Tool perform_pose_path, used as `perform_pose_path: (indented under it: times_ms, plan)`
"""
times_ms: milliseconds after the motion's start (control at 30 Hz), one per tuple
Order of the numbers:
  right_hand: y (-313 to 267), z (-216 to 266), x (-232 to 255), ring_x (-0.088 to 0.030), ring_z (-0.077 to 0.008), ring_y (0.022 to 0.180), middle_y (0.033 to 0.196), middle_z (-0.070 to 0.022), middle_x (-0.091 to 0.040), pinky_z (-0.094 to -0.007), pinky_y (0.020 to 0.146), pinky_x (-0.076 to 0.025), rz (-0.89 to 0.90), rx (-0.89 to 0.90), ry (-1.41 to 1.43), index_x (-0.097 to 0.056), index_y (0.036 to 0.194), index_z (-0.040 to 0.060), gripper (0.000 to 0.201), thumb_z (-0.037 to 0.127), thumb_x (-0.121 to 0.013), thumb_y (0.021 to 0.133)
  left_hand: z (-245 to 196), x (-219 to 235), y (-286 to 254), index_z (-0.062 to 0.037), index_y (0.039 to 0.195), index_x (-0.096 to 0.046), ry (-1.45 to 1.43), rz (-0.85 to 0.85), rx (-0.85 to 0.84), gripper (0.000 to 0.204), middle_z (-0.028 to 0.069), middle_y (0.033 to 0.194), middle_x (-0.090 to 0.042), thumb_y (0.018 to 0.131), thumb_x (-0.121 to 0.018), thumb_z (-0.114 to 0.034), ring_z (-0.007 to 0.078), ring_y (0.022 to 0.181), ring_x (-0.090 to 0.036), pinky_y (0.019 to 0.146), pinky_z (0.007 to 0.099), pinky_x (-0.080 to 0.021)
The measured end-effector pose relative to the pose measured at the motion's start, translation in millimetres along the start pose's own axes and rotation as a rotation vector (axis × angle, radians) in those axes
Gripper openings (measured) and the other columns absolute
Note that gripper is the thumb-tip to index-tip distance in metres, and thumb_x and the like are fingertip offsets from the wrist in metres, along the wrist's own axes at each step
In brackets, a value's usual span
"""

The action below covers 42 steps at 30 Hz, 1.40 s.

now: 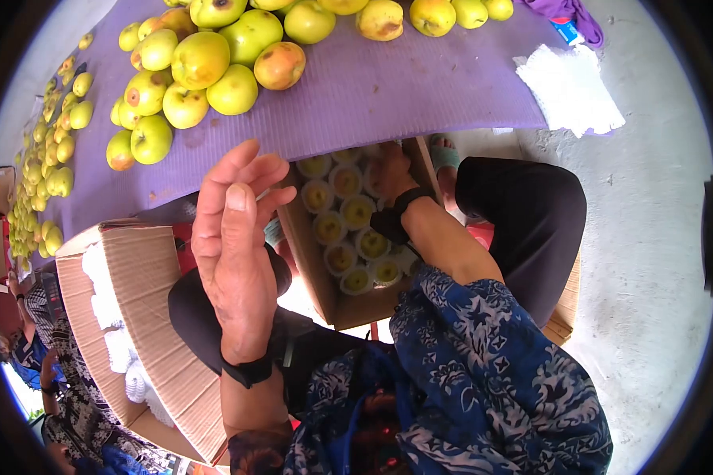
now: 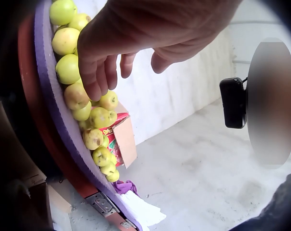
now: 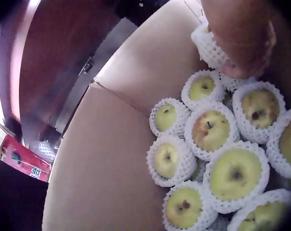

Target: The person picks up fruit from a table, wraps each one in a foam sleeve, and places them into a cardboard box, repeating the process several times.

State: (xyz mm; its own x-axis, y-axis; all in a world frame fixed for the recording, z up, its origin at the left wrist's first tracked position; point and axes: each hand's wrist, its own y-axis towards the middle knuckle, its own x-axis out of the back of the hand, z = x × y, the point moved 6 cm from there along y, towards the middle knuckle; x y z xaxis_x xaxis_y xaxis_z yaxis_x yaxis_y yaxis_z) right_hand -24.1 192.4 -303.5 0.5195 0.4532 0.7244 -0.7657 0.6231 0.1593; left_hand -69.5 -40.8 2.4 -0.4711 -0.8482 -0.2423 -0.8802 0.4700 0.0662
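My left hand point(image 1: 242, 253) is raised beside the front edge of the purple-covered table, fingers loosely bent and holding nothing. In the left wrist view that hand point(image 2: 150, 38) hangs in the air near the row of apples point(image 2: 68, 69). Inside the cardboard box point(image 1: 345, 313) between my knees, my right hand point(image 1: 394, 174) reaches to the far end. The right wrist view has my right hand point(image 3: 244, 36) gripping an apple in a white foam net point(image 3: 210, 46), largely hidden by the hand. Several more netted yellow-green apples point(image 3: 236, 175) stand packed upright in rows below it.
Bare apples point(image 1: 200, 59) lie heaped on the purple table cover point(image 1: 420, 91), some with brown spots. White foam nets point(image 1: 566, 87) lie at its right corner. On my left stands an open carton point(image 1: 146, 317) with more nets. Other people point(image 1: 36, 348) sit farther left.
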Motion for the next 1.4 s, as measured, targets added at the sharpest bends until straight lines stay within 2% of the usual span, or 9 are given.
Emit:
perform_pose_path:
  times_ms: [100,167,300,400,600,867,1200,1267,1400]
  plan:
    - [-5,-35,-22,-0.057,-0.0352,0.107,0.119,-0.0178,-0.058,-0.0420,0.087,-0.047,-0.108,-0.252,0.507,-0.050,0.129,0.0057,0.048,0.010,-0.060,0.082,1,-3,0,0.0045,0.126,-0.048,-0.001,-0.012,0.013,0.042,0.0167,0.111,-0.061,0.099,-0.046,-0.027,0.0243,0.105,-0.059,0.089,0.0361,-0.047]
    - [-3,5,5,-0.058,-0.0328,0.107,0.119,-0.0150,-0.059,-0.0407,0.085,-0.048,-0.019,-0.084,-0.031,-0.050,0.130,0.0061,0.050,0.008,-0.060,0.081,2,-5,-1,0.0028,0.122,-0.053,-0.021,0.012,0.049,0.042,0.0126,0.104,-0.063,0.096,-0.051,-0.030,0.0189,0.099,-0.059,0.087,0.0313,-0.047]
    - [6,-40,-41,-0.058,-0.0306,0.107,0.118,-0.0132,-0.060,-0.0391,0.084,-0.048,0.010,-0.366,0.296,-0.051,0.128,0.0060,0.047,0.005,-0.059,0.082,2,-8,-3,0.0036,0.119,-0.055,-0.038,-0.001,0.107,0.039,0.0122,0.100,-0.064,0.096,-0.051,-0.028,0.0185,0.094,-0.061,0.085,0.0308,-0.049]
    - [10,-29,-47,-0.058,-0.0287,0.107,0.115,-0.0123,-0.060,-0.0377,0.082,-0.048,0.087,-0.149,-0.407,-0.052,0.126,0.0061,0.041,0.004,-0.055,0.085,3,-9,-2,0.0041,0.117,-0.055,-0.027,0.011,0.069,0.038,0.0126,0.098,-0.065,0.096,-0.051,-0.027,0.0186,0.091,-0.062,0.082,0.0306,-0.050]
    - [11,-95,-95,-0.059,-0.0265,0.106,0.116,-0.0127,-0.060,-0.0351,0.083,-0.048,-0.210,-0.174,0.431,-0.053,0.124,0.0055,0.034,0.005,-0.050,0.090,2,-15,-2,0.0052,0.116,-0.056,-0.049,0.079,0.053,0.038,0.0129,0.097,-0.065,0.096,-0.051,-0.027,0.0189,0.091,-0.062,0.080,0.0311,-0.051]
    - [25,-69,-82,-0.046,-0.0257,0.125,0.139,-0.0078,-0.046,-0.0408,0.098,-0.042,0.527,-0.182,-0.464,-0.046,0.135,0.0176,0.042,0.033,-0.039,0.096,5,-22,-4,0.0056,0.113,-0.057,0.025,0.160,0.064,0.037,0.0119,0.095,-0.065,0.096,-0.052,-0.027,0.0173,0.088,-0.063,0.077,0.0293,-0.051]
    - [26,-29,-51,-0.048,-0.0246,0.125,0.139,-0.0059,-0.047,-0.0427,0.092,-0.047,0.586,-0.291,-0.534,-0.054,0.130,0.0171,0.037,0.028,-0.047,0.095,5,-27,-5,0.0044,0.115,-0.056,0.009,0.196,0.088,0.037,0.0106,0.096,-0.066,0.095,-0.053,-0.027,0.0155,0.084,-0.063,0.075,0.0254,-0.048]
    - [16,-20,-56,-0.047,-0.0268,0.124,0.138,-0.0100,-0.047,-0.0448,0.084,-0.050,0.602,0.189,-1.045,-0.048,0.134,0.0097,0.045,0.021,-0.048,0.090,5,-26,-6,0.0030,0.115,-0.056,0.040,0.209,0.124,0.038,0.0100,0.096,-0.066,0.094,-0.053,-0.028,0.0143,0.083,-0.063,0.070,0.0220,-0.044]
    - [25,-9,-45,-0.045,-0.0241,0.128,0.140,-0.0075,-0.045,-0.0410,0.091,-0.048,0.524,-0.067,-0.808,-0.053,0.131,0.0150,0.038,0.021,-0.048,0.094,4,-25,-7,0.0021,0.115,-0.056,0.024,0.215,0.129,0.038,0.0095,0.095,-0.067,0.094,-0.054,-0.029,0.0135,0.083,-0.063,0.068,0.0203,-0.041]
